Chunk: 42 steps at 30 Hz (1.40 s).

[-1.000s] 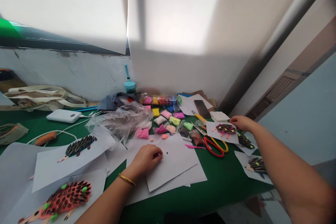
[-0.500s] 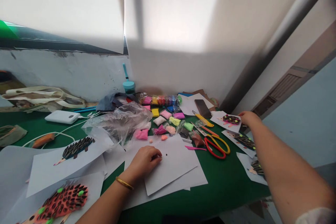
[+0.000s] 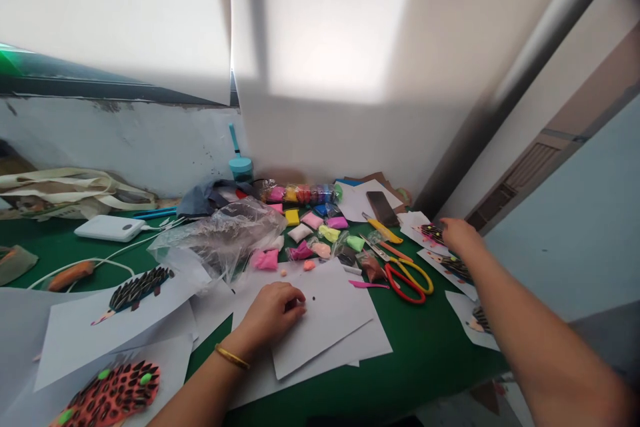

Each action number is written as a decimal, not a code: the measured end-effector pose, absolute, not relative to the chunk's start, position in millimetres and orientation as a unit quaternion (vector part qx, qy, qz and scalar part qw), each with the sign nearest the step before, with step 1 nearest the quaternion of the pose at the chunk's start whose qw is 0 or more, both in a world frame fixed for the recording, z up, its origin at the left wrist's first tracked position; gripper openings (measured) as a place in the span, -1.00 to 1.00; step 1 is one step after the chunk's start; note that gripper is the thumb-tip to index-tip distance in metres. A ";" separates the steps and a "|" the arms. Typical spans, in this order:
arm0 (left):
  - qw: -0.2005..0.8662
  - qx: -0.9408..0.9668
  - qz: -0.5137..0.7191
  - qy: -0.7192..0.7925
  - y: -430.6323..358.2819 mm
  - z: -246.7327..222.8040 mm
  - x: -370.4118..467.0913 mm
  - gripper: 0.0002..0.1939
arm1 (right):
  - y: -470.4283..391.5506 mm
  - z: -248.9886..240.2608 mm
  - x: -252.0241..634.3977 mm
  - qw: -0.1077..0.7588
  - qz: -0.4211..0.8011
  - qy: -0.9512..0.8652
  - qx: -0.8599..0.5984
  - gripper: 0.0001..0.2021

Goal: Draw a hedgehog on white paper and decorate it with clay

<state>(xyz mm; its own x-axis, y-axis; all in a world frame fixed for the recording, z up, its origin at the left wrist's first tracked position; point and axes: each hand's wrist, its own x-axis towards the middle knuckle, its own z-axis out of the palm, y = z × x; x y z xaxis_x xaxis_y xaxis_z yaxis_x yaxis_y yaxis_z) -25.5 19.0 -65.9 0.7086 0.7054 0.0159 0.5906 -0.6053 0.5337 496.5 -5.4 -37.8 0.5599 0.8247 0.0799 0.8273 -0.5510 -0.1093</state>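
At the right of the green surface (image 3: 423, 347): right hand (image 3: 460, 239), fingertips at the far corner of the upper hedgehog card (image 3: 413, 229); whether they pinch it or only touch it, cannot tell.
Below that card: middle hedgehog card (image 3: 455, 271) and lower hedgehog card (image 3: 483, 332), the latter partly behind the right forearm.
On the white sheet (image 3: 340, 327): left hand (image 3: 274, 312), palm down, fingers loosely curled, nothing seen in it; whether finger and thumb meet, cannot tell. Small dark bead (image 3: 314, 298) just beside the fingertips.
Beyond the sheet: orange-pink lump (image 3: 309, 265) and coloured packets.
Between sheet and cards: pink tool (image 3: 369, 285), scissors (image 3: 411, 299), yellow cutter (image 3: 386, 231).
Step at the cards, as judged: placing or adjusting the upper one.
Call of a release there: fingertips lifted cleanly, card and raised pieces undragged.
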 end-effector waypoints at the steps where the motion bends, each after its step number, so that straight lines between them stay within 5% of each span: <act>1: 0.250 0.890 0.112 0.364 18.5 -65.6 -25.5 -0.80 | -6.6 -36.3 481.8 0.079 -0.019 -0.475 -0.876 -0.55; 7: 0.215 0.909 0.116 0.338 16.5 -67.9 -26.0 -0.41 | -20.8 -46.3 369.7 0.134 0.020 -0.625 -0.768 -0.62; 30: 0.220 0.924 0.131 0.283 20.3 -80.2 -33.3 -0.55 | -18.9 -69.8 285.5 0.129 0.016 -0.602 -0.788 -0.54; 38: 0.200 0.918 0.182 0.291 19.8 -81.2 -27.5 -0.68 | -17.7 -61.3 276.7 0.382 0.023 -0.616 -0.688 -0.52; 42: 0.202 0.892 0.263 0.307 16.3 -77.7 -23.7 -0.76 | -29.4 -47.3 234.0 0.473 0.086 -0.669 -0.567 -0.69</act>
